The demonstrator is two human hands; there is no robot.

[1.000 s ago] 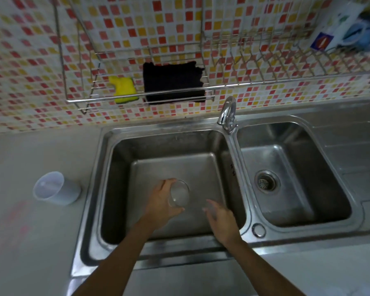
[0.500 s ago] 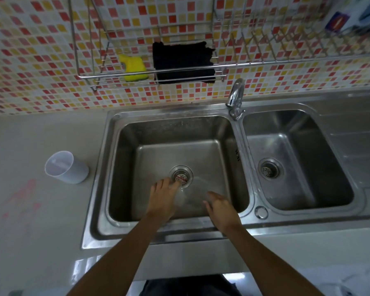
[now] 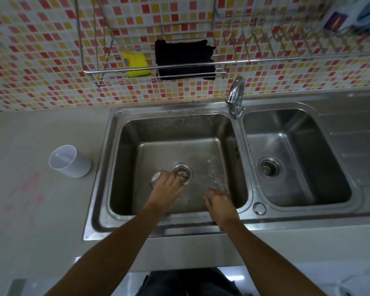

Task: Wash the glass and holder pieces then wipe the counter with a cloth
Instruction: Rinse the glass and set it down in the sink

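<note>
Gripping 1 glass in left hand, holding right hand loose and empty, above 1 of 2 basins.

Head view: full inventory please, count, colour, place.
glass: 1, clear, gripped over left basin
holder cup: 1, white, on counter left of sink
sponge: 1, yellow, in wall rack
cloth: 1, black, in wall rack beside sponge
wall rack: 1, steel, on tiled wall
tap: 1, chrome, between basins
sink: 1, steel, two basins
counter: 1, beige, pink smear at left
left hand: 1, grips glass, over left basin
right hand: 1, open, empty, over left basin
</note>
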